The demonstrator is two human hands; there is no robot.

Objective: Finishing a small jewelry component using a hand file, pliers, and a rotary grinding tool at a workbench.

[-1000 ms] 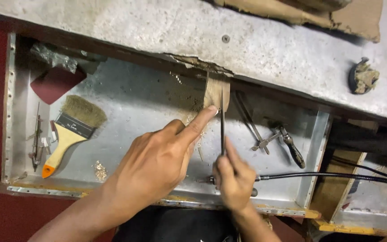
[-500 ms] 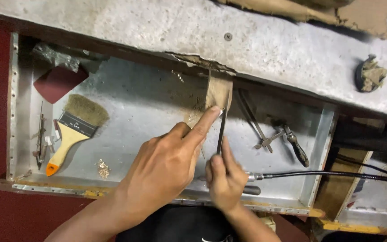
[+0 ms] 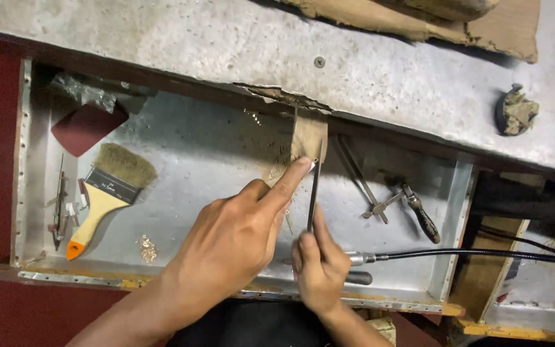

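My left hand (image 3: 232,244) reaches in from the lower left, its index finger stretched out and pressed against the lower edge of a small wooden peg (image 3: 308,133) that juts from the bench edge. A tiny pale bit shows at the fingertip; whatever it pins there is hidden. My right hand (image 3: 319,266) sits just below, gripping a thin dark needle file (image 3: 314,193) upright. The file's tip meets the peg beside the left fingertip.
A metal tray drawer (image 3: 181,154) lies under the bench top (image 3: 239,45). It holds a flat brush with a wooden handle (image 3: 107,193), a red sheet (image 3: 85,125), small tools (image 3: 59,205), pliers (image 3: 387,193), metal filings (image 3: 147,247) and a cabled handpiece (image 3: 367,258).
My right hand has drawn the file slightly back toward me and to the left along the peg. My left hand stays pressed at the peg.
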